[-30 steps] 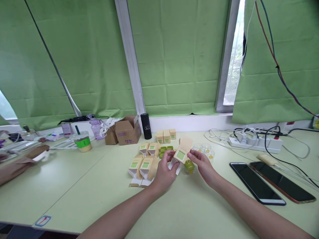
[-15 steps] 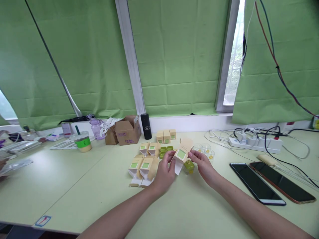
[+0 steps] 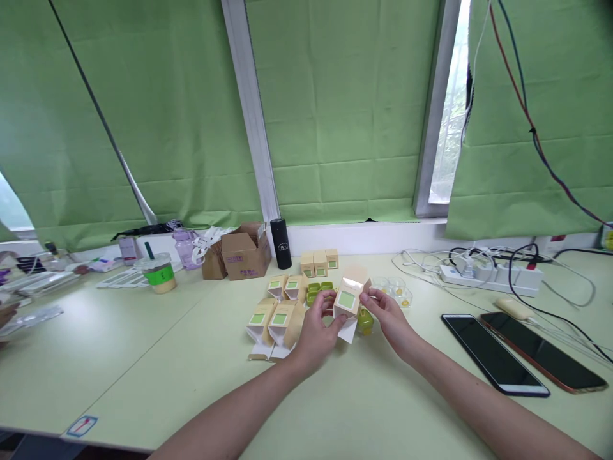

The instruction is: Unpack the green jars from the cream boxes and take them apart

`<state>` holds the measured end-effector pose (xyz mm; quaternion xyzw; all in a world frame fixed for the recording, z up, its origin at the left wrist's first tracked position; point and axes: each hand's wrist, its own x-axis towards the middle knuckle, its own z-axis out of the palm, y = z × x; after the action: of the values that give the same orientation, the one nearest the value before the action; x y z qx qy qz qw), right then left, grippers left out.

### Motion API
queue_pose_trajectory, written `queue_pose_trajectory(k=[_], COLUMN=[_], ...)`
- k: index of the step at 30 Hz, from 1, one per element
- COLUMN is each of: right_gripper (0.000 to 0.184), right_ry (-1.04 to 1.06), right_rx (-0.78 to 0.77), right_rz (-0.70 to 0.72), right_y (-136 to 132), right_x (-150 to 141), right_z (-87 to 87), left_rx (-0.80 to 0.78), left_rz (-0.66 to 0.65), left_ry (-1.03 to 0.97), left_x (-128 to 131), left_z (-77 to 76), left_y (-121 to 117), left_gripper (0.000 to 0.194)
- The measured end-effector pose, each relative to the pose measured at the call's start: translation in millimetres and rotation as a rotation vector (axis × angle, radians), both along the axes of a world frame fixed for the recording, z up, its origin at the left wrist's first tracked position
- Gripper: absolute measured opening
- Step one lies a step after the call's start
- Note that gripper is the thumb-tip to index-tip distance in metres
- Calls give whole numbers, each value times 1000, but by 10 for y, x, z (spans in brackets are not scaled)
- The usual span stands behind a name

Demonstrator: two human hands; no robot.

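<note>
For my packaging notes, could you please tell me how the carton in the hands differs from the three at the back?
The held carton is tilted between the left hand and right hand; the back cartons stand on the table. The held carton shows a white open flap, while the back cartons look closed. All are tan with a green square.

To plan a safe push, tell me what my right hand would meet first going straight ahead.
The box that the right hand touches. Past it, perhaps the small boxes at the back, though depth is unclear.
</note>
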<state>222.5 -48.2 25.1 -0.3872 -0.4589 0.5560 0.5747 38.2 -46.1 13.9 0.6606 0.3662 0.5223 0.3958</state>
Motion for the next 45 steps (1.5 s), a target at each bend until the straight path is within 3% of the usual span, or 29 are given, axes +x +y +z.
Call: queue_pose_trajectory(k=[5, 11, 15, 18, 25, 32, 40, 45], right_gripper=[62, 66, 61, 59, 51, 45, 52, 48], right_ry=[-29, -54, -61, -70, -247, -229, -70, -87], right_rx=[-8, -2, 52, 100, 232, 229, 84, 126], right_rz=[-61, -63, -64, -35, -62, -127, 21, -19], right_y=[-20, -21, 12, 25, -3, -26, -93, -74], right_x=[-40, -72, -63, -62, -39, -22, -25, -13], right_z=[31, 16, -62, -99, -40, 38, 123, 84], left_rx=[-18, -85, -114, -142, -226, -285, -347, -279], left_rz=[-17, -128, -158, -100, -76, -135, -228, -168], left_ry=[24, -61, -122, -208, -359, -322, -392, -343], left_x=[1, 10, 6, 6, -10, -23, -23, -20], left_z=[65, 81, 71, 82, 125, 119, 155, 165], left_y=[-58, -110, -66, -24, 32, 53, 19, 7], left_gripper=[48, 68, 61, 59, 59, 49, 46, 49])
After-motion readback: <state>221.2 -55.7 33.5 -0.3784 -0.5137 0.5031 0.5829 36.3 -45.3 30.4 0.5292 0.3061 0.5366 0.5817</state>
